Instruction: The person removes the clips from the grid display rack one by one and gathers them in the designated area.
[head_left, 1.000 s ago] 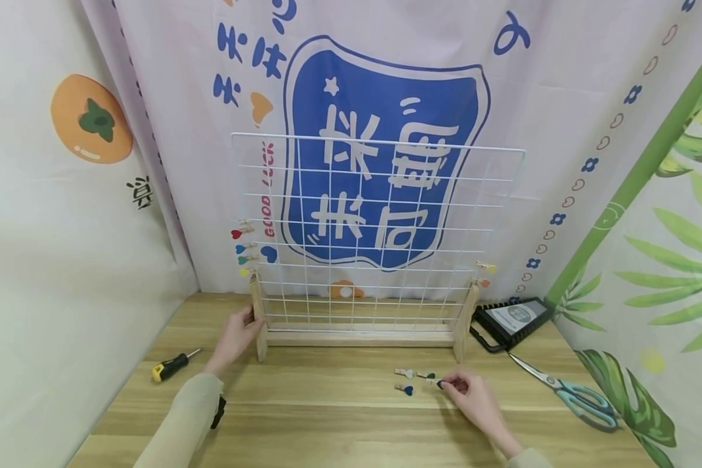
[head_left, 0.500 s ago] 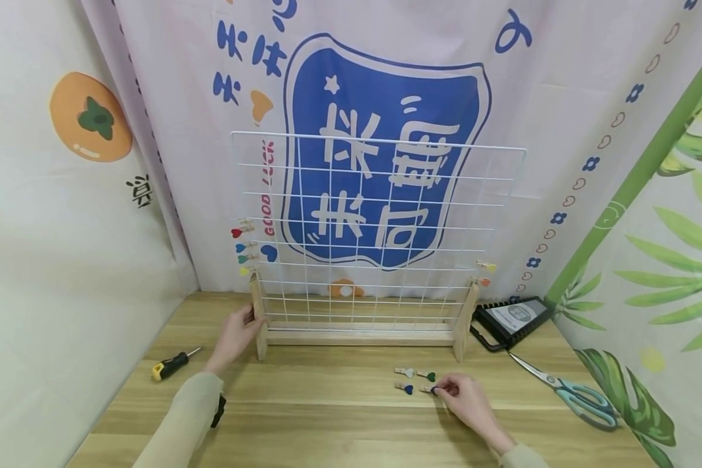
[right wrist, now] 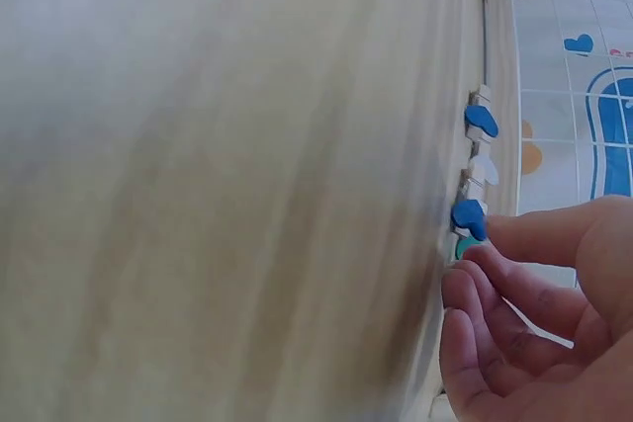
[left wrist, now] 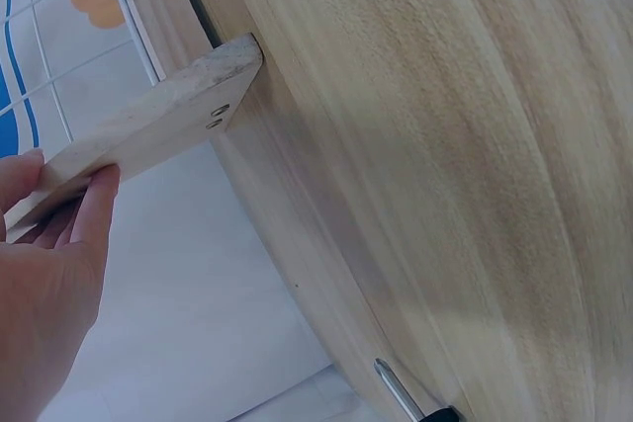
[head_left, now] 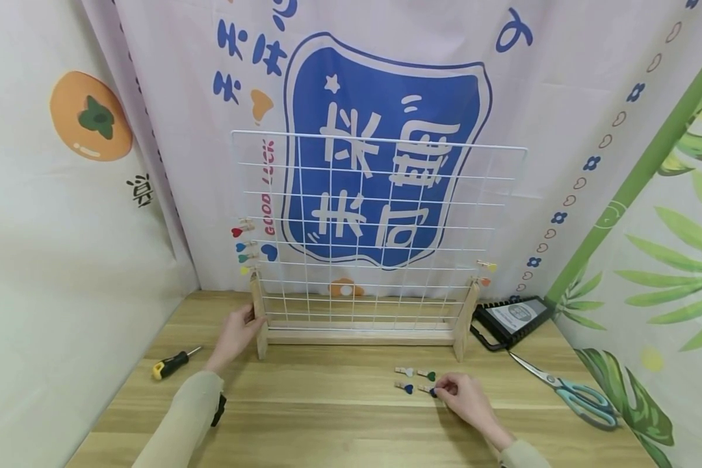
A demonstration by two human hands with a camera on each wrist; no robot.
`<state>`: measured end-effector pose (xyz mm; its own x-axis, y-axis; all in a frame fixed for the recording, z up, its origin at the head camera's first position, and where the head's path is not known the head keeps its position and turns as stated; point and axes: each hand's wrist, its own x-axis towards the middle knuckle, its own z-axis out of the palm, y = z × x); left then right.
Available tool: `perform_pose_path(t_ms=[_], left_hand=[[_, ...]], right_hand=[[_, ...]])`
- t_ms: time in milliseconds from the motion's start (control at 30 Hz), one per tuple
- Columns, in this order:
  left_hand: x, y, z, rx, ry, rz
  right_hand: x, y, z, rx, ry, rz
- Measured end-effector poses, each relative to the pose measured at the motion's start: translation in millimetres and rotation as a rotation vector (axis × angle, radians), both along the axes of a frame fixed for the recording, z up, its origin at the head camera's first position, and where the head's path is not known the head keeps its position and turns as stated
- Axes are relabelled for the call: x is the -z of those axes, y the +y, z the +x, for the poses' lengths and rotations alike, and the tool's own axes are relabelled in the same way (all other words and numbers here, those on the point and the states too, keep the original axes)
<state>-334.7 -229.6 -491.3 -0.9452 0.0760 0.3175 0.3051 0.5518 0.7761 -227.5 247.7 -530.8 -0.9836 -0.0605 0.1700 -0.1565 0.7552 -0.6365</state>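
Observation:
My left hand [head_left: 237,335] grips the left wooden upright [head_left: 260,344] of a stand that holds a white wire grid [head_left: 357,229]. In the left wrist view, thumb and fingers lie on both sides of this upright [left wrist: 163,111]. With thumb and forefinger, my right hand [head_left: 467,398] pinches a mini clothespin with a dark blue heart [right wrist: 469,216], low at the tabletop. Beside it lie three more heart clothespins: a white one [head_left: 408,372], a green one [head_left: 429,376] and another blue one [head_left: 407,389]. The right fingertips partly hide the pinched heart.
Several heart clothespins [head_left: 242,247] hang on the grid's left edge, two more [head_left: 485,282] on its right. A screwdriver [head_left: 172,366] lies at left. Scissors [head_left: 573,393] and a black case [head_left: 511,324] lie at right. A printed curtain [head_left: 199,195] hangs behind.
My right hand has brought the dark blue clothespin down and slightly left, from beside the green one to beside the other blue one. My left hand has stayed on the upright.

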Motion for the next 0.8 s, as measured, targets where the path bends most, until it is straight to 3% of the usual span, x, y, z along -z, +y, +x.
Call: perform_pose_path(t_ms=[133, 267, 533, 800], left_hand=[[0.4, -0.2, 0.0, 0.001, 0.003, -0.001], [0.6, -0.2, 0.2, -0.006, 0.002, -0.010], [0.7, 0.0, -1.0, -0.020, 0.012, -0.027], [0.6, 0.2, 1.2, -0.021, 0.007, -0.036]], right_hand=[[-7.1, 5.1, -2.9, 0.012, 0.006, -0.018], [-23.8, 10.4, -9.2, 0.047, 0.105, -0.032], [-76.7, 36.8, -30.5, 0.129, 0.350, 0.008], [-129.5, 64.0, -52.8, 0.268, 0.426, -0.060]])
